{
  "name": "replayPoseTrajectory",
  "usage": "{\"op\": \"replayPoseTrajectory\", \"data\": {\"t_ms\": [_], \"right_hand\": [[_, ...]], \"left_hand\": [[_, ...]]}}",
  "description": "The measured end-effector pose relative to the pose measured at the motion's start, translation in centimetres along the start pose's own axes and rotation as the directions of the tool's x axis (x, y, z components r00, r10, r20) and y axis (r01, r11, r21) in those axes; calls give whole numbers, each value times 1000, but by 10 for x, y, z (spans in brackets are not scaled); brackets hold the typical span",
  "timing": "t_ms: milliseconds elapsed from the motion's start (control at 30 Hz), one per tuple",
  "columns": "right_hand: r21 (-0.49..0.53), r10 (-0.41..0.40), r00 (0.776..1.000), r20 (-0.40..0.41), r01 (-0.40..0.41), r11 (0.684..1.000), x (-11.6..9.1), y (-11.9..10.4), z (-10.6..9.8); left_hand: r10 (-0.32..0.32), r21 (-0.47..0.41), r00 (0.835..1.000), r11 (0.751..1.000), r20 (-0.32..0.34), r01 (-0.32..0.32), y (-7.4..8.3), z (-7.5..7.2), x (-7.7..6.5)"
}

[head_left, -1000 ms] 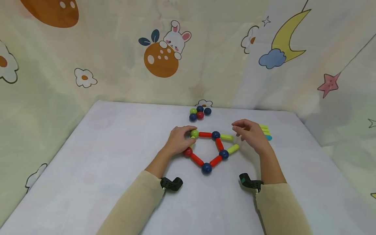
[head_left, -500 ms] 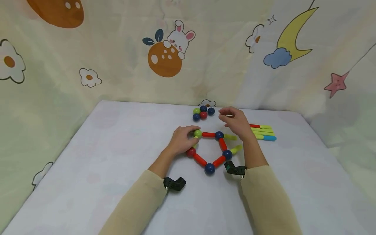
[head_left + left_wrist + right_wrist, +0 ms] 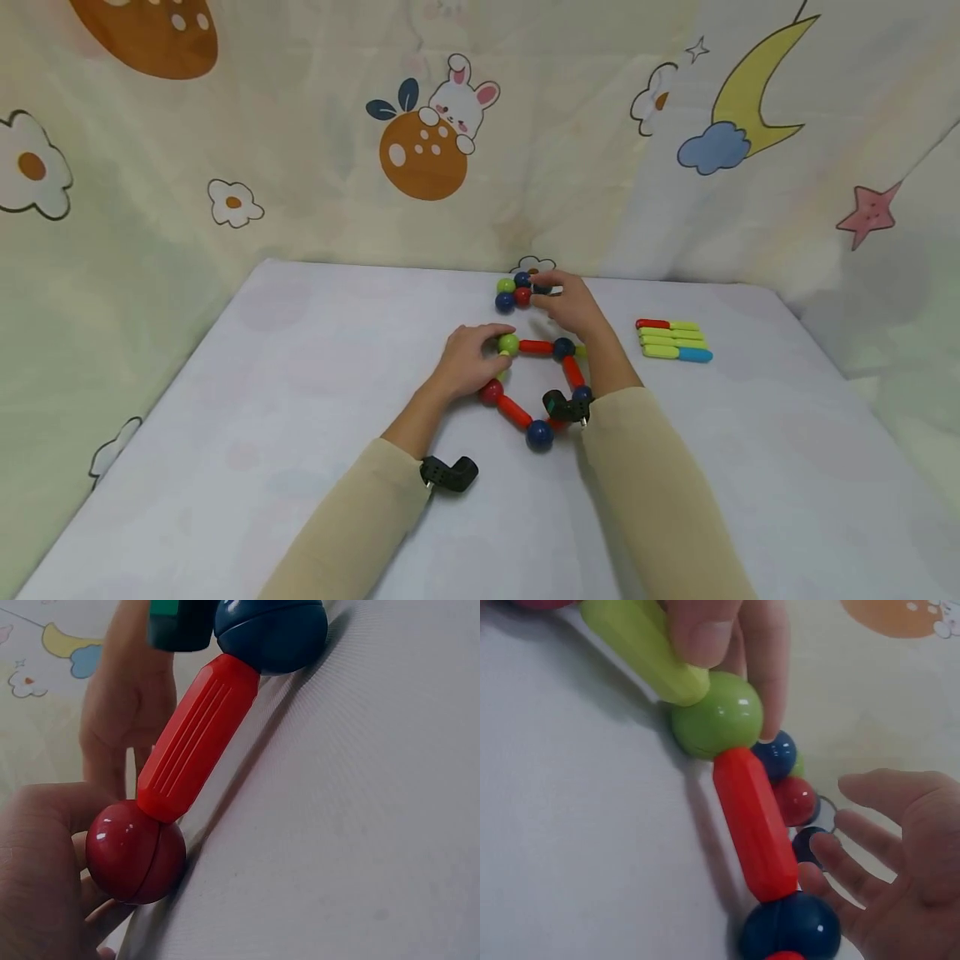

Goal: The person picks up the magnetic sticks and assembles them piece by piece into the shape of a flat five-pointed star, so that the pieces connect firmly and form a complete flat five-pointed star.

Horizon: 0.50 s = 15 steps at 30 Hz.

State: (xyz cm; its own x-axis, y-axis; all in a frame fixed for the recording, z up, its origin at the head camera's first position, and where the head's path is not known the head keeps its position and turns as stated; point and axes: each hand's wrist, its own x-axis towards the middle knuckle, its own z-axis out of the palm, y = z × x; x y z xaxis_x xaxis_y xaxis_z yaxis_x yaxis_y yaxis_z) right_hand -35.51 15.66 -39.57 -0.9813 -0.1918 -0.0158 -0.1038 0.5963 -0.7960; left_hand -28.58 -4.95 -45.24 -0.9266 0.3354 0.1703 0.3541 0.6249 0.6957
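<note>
A five-sided ring of balls and sticks lies on the table, with a red stick (image 3: 536,347) along its far side. My left hand (image 3: 467,360) pinches its green ball (image 3: 718,716) and the yellow-green stick (image 3: 641,645) joined to it. A red ball (image 3: 135,852) of the ring sits close by that hand. My right hand (image 3: 567,304) reaches over the far cluster, fingers spread around a dark blue ball (image 3: 810,847) that they partly hide. A red ball (image 3: 522,296) lies close to its fingertips. My right forearm and wrist camera cover the ring's right side.
Loose green (image 3: 506,286) and blue balls (image 3: 505,302) lie near the table's back edge. Several sticks, yellow-green ones (image 3: 673,342) with red and blue ends among them, lie side by side at the right. A patterned cloth (image 3: 315,167) hangs behind the table.
My right hand has moved left and away from me, from near the sticks at the right to the loose balls. The left hand keeps its hold on the ring.
</note>
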Motion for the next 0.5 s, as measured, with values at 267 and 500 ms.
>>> {"op": "replayPoseTrajectory", "data": {"t_ms": [267, 500], "right_hand": [[-133, 6, 999, 54, 1, 991, 6, 2, 8], [-232, 2, 999, 35, 6, 973, 15, -3, 20]], "left_hand": [[23, 5, 1000, 1000, 6, -23, -1, 7, 2], [16, 13, 1000, 1000, -10, -16, -4, 1, 0]]}}
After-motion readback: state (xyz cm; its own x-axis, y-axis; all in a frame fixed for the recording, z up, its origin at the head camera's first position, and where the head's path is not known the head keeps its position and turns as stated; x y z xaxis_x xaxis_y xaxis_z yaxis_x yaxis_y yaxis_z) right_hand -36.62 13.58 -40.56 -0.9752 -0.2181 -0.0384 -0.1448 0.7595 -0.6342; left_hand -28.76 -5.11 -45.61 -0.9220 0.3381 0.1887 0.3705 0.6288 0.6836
